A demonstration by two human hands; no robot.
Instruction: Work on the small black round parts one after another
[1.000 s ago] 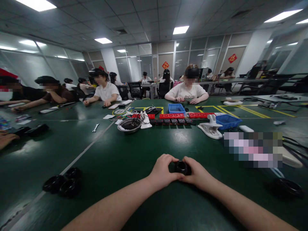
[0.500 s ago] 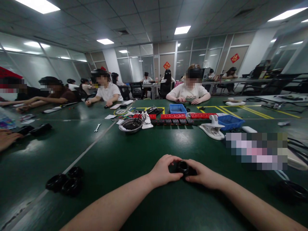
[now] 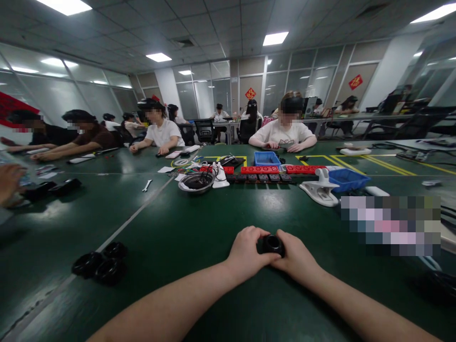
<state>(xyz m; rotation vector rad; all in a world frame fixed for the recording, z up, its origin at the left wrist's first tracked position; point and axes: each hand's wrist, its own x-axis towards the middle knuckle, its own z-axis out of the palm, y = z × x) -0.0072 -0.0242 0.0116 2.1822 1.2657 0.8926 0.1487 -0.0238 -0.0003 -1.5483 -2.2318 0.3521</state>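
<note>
Between my two hands is a small black ring-shaped part [image 3: 273, 244] with a round opening facing up toward me. My left hand [image 3: 248, 251] grips it from the left, thumb at the near side and fingers at the far side. My right hand [image 3: 294, 254] is closed round its right side, and most of those fingers are hidden behind the part. Both hands are low over the green table [image 3: 199, 228]. To the left, several similar black ring parts [image 3: 110, 270] sit close together on the table.
Ahead stand a metal bowl [image 3: 195, 182] with black cables, a white clip stand [image 3: 319, 189], red socket strips [image 3: 259, 169] and blue trays [image 3: 347, 180]. A wrench [image 3: 147, 185] lies left. A co-worker's hand [image 3: 10, 183] is at the left edge; other people sit across the table.
My right hand has closed in more tightly round the black part, and both thumbs are nearer each other. The view has shifted slightly. The co-worker's hand at left has risen.
</note>
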